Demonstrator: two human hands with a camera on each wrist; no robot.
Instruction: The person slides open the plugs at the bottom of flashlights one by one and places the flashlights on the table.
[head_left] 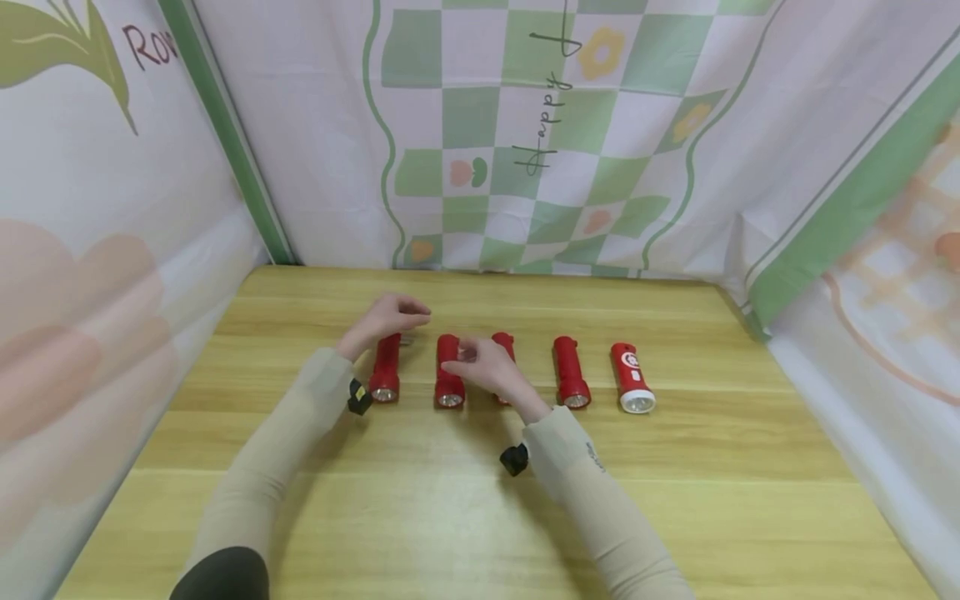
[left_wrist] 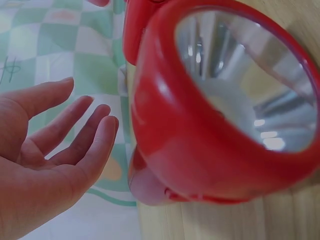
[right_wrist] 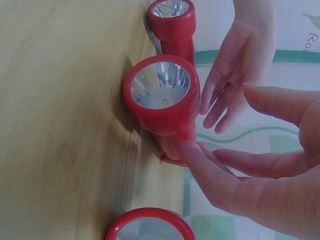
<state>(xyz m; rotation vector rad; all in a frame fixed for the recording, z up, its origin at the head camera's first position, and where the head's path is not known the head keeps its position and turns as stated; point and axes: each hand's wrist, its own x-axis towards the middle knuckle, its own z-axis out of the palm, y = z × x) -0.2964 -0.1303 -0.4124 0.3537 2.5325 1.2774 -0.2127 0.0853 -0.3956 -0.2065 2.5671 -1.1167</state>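
Several red flashlights lie in a row on the table, lenses facing me. My left hand (head_left: pixel 390 317) hovers over the back end of the leftmost flashlight (head_left: pixel 386 367), its fingers loosely bent and holding nothing. In the left wrist view, that flashlight's wide lens head (left_wrist: pixel 165 115) looms beside the hand. My right hand (head_left: pixel 487 367) is at the second flashlight (head_left: pixel 449 375), thumb and fingers spread apart. In the right wrist view, a fingertip (right_wrist: pixel 192 150) overlaps the body of this flashlight (right_wrist: pixel 162 122). The third flashlight (head_left: pixel 503 340) is partly hidden under the right hand.
Farther right lie another red flashlight (head_left: pixel 570 371) and a red one with a white head and white print (head_left: pixel 632 379). A patterned curtain (head_left: pixel 322 167) hangs along the wooden table's back edge (head_left: pixel 675 292), with cloth at both sides.
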